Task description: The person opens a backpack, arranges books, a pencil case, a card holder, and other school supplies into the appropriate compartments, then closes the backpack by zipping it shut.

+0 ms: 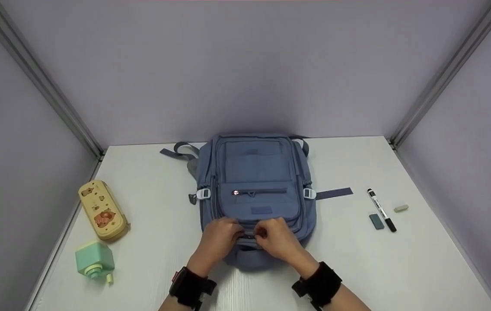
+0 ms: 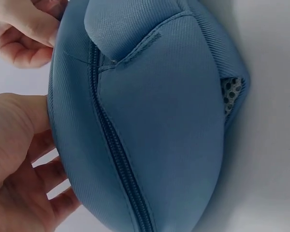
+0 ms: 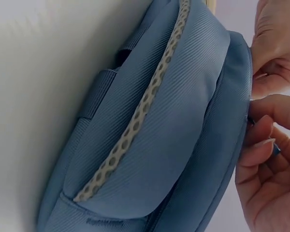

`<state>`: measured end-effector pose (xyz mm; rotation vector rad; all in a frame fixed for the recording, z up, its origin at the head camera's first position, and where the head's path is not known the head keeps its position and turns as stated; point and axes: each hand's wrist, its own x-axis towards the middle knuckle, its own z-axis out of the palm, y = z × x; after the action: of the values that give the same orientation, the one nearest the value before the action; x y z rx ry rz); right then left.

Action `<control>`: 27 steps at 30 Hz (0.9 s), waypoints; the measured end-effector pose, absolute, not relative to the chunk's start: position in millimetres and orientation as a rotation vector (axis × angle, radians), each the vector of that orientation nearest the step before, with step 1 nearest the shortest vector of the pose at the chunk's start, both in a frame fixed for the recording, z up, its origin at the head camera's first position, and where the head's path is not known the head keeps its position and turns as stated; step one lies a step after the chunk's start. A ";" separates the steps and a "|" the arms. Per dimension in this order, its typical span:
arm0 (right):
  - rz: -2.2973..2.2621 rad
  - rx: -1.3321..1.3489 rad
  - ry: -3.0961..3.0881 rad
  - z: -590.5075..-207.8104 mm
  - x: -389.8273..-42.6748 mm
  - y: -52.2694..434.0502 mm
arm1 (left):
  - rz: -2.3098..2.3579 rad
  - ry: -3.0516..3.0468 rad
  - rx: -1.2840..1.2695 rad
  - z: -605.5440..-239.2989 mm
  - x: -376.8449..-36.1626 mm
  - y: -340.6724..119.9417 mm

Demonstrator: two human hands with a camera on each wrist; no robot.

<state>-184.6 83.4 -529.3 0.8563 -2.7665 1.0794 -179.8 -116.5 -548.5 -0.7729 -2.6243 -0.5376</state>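
White tabletop fills the lower part of my remote head view. Nearest me, black bands circle both wrists. Off to the left stands a mint-green boxy object with a round knob. Ahead, the left hand has its fingers curled on the near end of a blue fabric backpack, apparently to steady the cloth beside a zip. Facing it, the right hand pinches a small dark-blue tab, mostly hidden, which I take for a zip pull. The backpack lies front up, mid-tabletop, probably so both hands reach it equally. Well apart, perhaps leaving working room, lie a yellow oblong case leftward and, rightward, a white marker with black ends between a dark teal block and a pale stub. Behind rises a plain greyish-lilac wall.
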 end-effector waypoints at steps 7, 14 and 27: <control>1.084 0.781 -2.733 -533.2 -180.8 99.7 | -0.515 -2.603 -0.752 -548.7 -175.8 -116.0; 1.114 0.711 -2.756 -536.0 -179.4 118.5 | -0.477 -2.560 -0.756 -551.1 -175.1 -119.1; 1.062 0.610 -2.869 -538.4 -177.9 141.4 | -0.518 -2.711 -0.822 -540.8 -176.3 -102.5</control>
<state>-177.9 141.4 -538.4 0.6104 -2.8690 1.0620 -176.3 -102.5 -540.8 -0.8218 -2.7105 -0.5178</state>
